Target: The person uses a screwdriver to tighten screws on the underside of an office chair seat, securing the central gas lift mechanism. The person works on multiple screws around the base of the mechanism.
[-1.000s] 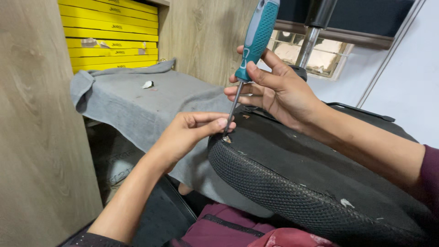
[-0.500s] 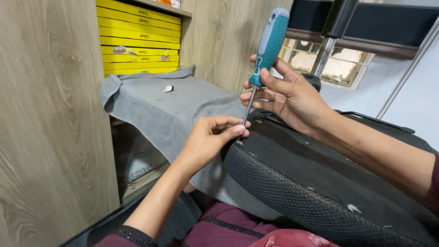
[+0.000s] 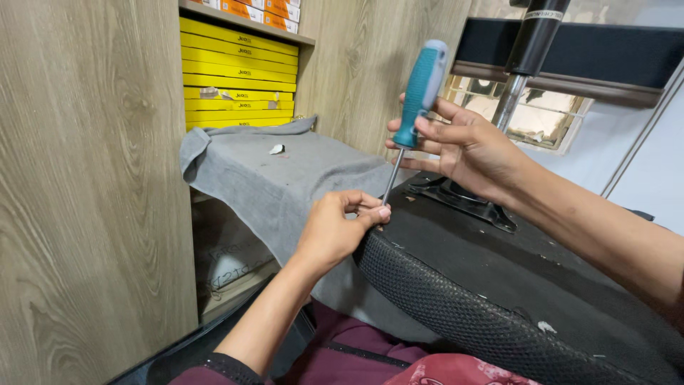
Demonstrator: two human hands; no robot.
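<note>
Head view looks down on your right hand (image 3: 467, 146) closed around the teal handle of the screwdriver (image 3: 417, 96), fingers curled snugly, the shaft running down to the near edge of the upturned chair seat (image 3: 499, 285) that rests across your lap. Your left hand (image 3: 335, 232) pinches shut at the tip, thumb and fingertips pressed together where the blade meets the seat's black underside; whether a screw sits under them is hidden. Hold the shaft square to the panel, press along its axis, and let the left fingers only steady the tip. By count: one screwdriver, one seat, one metal mounting plate (image 3: 463, 199), one chrome column (image 3: 511, 100), one grey cloth (image 3: 285, 178) on the ledge, and about seven yellow boxes (image 3: 235, 75) stacked on the shelf.
</note>
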